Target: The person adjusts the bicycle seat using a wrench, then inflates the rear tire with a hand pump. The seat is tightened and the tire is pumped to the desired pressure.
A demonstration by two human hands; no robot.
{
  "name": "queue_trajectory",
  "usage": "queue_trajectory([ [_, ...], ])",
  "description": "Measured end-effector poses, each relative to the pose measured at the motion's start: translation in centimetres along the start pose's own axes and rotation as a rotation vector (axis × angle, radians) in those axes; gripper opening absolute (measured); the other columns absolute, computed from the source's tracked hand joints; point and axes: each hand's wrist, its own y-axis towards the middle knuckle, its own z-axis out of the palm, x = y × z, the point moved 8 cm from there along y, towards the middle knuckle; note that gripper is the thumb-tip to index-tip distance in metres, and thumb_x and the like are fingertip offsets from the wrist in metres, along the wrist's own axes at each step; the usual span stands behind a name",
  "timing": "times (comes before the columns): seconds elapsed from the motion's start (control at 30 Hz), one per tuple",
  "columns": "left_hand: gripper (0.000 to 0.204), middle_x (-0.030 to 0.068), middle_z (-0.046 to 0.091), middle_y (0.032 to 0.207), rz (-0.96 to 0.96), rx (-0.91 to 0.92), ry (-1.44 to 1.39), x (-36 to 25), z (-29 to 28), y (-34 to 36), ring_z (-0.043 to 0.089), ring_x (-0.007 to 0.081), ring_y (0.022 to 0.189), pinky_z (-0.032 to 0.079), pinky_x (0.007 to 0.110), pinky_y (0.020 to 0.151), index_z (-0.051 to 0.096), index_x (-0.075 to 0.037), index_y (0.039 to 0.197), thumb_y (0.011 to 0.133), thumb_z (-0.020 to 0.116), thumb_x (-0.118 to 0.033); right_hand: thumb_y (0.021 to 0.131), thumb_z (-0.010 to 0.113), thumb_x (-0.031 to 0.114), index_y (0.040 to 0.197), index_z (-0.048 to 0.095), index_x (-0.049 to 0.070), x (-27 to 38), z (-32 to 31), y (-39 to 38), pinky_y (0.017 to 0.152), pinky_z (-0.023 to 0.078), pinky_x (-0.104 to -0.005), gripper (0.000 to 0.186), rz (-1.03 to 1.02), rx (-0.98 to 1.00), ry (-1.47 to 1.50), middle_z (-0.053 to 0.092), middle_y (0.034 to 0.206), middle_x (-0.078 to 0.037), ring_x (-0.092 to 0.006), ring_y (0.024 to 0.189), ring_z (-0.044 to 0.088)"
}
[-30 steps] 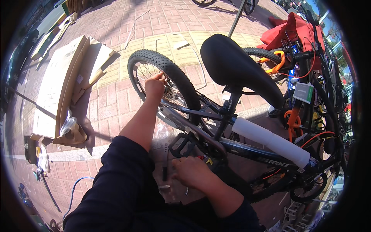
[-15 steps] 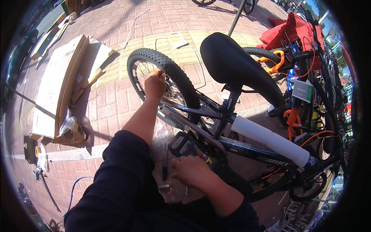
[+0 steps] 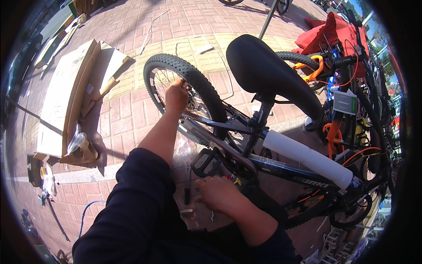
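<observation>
A dark bicycle stands in front of me, with a black saddle (image 3: 255, 68) and white foam wrap (image 3: 307, 160) around its top tube. My left hand (image 3: 176, 97) reaches to the knobbly rear wheel (image 3: 151, 70), its fingers pinched together by the spokes, just inside the rim. What they grip is too small to make out. Closer to me, my right hand (image 3: 218, 193) is held low beside the black pedal (image 3: 206, 163). Its fingers are curled, and their inner side is hidden, so anything in them cannot be seen.
Flattened cardboard (image 3: 66, 97) lies on the brick paving at the left, with clear plastic (image 3: 78, 141) at its near end. More bicycles crowd the right side, one with an orange frame part (image 3: 314, 70), near a red cloth (image 3: 327, 35). A dark-handled tool (image 3: 187, 193) lies below the pedal.
Both hands keep nearly the same places and grips. The view has shifted very slightly.
</observation>
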Motion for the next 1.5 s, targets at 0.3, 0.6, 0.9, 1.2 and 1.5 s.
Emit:
queue_trajectory([
  [0.3,0.024,0.0198,0.071,0.092,0.062,-0.023,0.066,-1.8,-1.4,-0.2,0.069,0.0349,0.088,0.052,0.041,0.080,0.071,-0.004,0.106,0.090,0.065,-0.021,0.088,0.068,0.034,0.114,0.060,0.004,0.1,-0.4,0.0,0.089,0.051,-0.0452,0.041,0.005,0.002,0.025,0.066,0.113,-0.016,-0.0353,0.106,0.064],
  [0.6,0.022,0.0168,0.071,0.090,0.008,-0.099,-0.006,-1.4,-1.9,-0.4,0.069,0.0343,0.087,0.053,0.040,0.079,0.069,-0.003,0.101,0.086,0.070,-0.021,0.087,0.068,0.033,0.112,0.061,0.004,0.0,-0.3,0.0,0.089,0.051,-0.0454,0.039,0.005,-0.010,0.016,0.067,0.112,-0.016,-0.0353,0.105,0.064],
  [0.9,0.017,0.0221,0.069,0.089,0.091,-0.063,0.076,-1.3,-0.8,-0.3,0.066,0.0406,0.088,0.051,0.045,0.077,0.067,-0.003,0.100,0.091,0.063,-0.017,0.087,0.068,0.034,0.115,0.060,0.004,0.0,-0.3,0.0,0.090,0.050,-0.0454,0.041,0.005,-0.007,0.023,0.066,0.113,-0.016,-0.0354,0.106,0.064],
  [1.2,0.021,0.0214,0.070,0.092,-0.027,-0.087,-0.099,0.6,-0.3,-0.4,0.069,0.0348,0.088,0.052,0.042,0.079,0.071,-0.005,0.104,0.093,0.062,-0.020,0.087,0.068,0.034,0.116,0.060,0.005,0.0,-0.3,0.1,0.089,0.051,-0.0454,0.042,-0.006,-0.015,0.014,0.066,0.112,-0.016,-0.0352,0.105,0.064],
  [1.5,0.025,0.0203,0.071,0.090,-0.039,-0.068,-0.103,1.0,-0.2,-0.6,0.069,0.0360,0.086,0.053,0.042,0.079,0.071,-0.006,0.105,0.092,0.063,-0.025,0.088,0.067,0.037,0.117,0.059,0.005,0.1,0.0,0.3,0.087,0.051,-0.0453,0.044,-0.017,-0.009,-0.004,0.066,0.111,-0.016,-0.0354,0.103,0.065],
])
